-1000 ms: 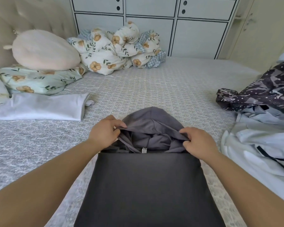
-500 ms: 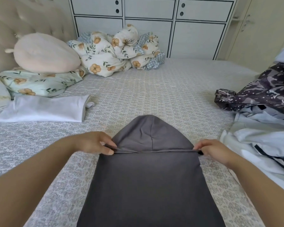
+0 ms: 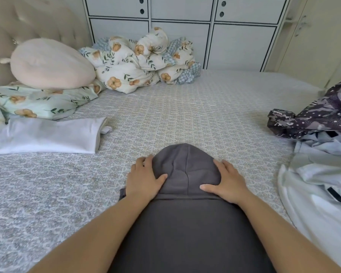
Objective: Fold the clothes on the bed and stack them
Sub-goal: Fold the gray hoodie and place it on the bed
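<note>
hands (image 3: pixel 144 180) left collar seam | now flat, apparently pressing hood (image 3: pixel 187 170)

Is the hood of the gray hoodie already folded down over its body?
No, the hood lies flat beyond the hoodie's body, with the left hand and right hand pressing its sides.

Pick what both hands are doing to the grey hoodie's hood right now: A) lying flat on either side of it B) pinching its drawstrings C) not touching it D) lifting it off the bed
A: the left hand and right hand lie open with fingers straight on the two sides of the hood, which lies flat on the bed.
</note>
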